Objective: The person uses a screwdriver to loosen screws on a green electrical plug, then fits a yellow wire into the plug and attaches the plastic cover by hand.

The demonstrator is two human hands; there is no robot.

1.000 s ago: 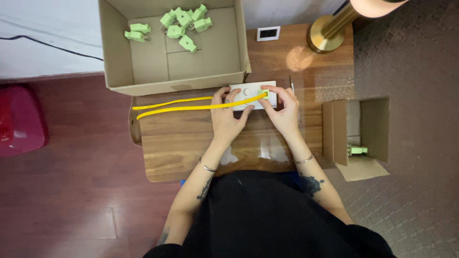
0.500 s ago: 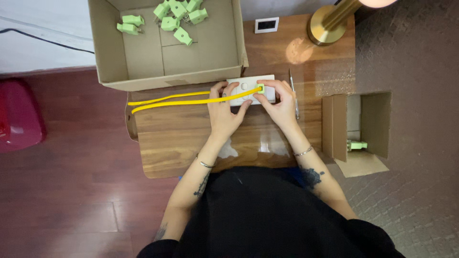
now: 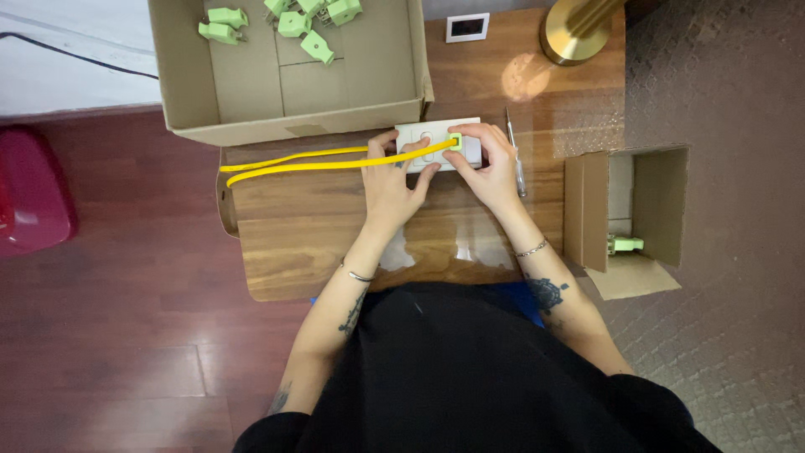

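A green plug (image 3: 455, 141) on a yellow cable (image 3: 319, 161) is seated in the white socket strip (image 3: 436, 143) on the table (image 3: 335, 226). The strip is gripped by the left hand (image 3: 392, 180); the plug is pinched by the right hand (image 3: 490, 164). More plugs (image 3: 289, 17) remain boxed.

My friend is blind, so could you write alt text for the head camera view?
Two hands, left and right, press a green plug on a yellow cable into a white socket on a wooden table. A cardboard box behind holds more green plugs.
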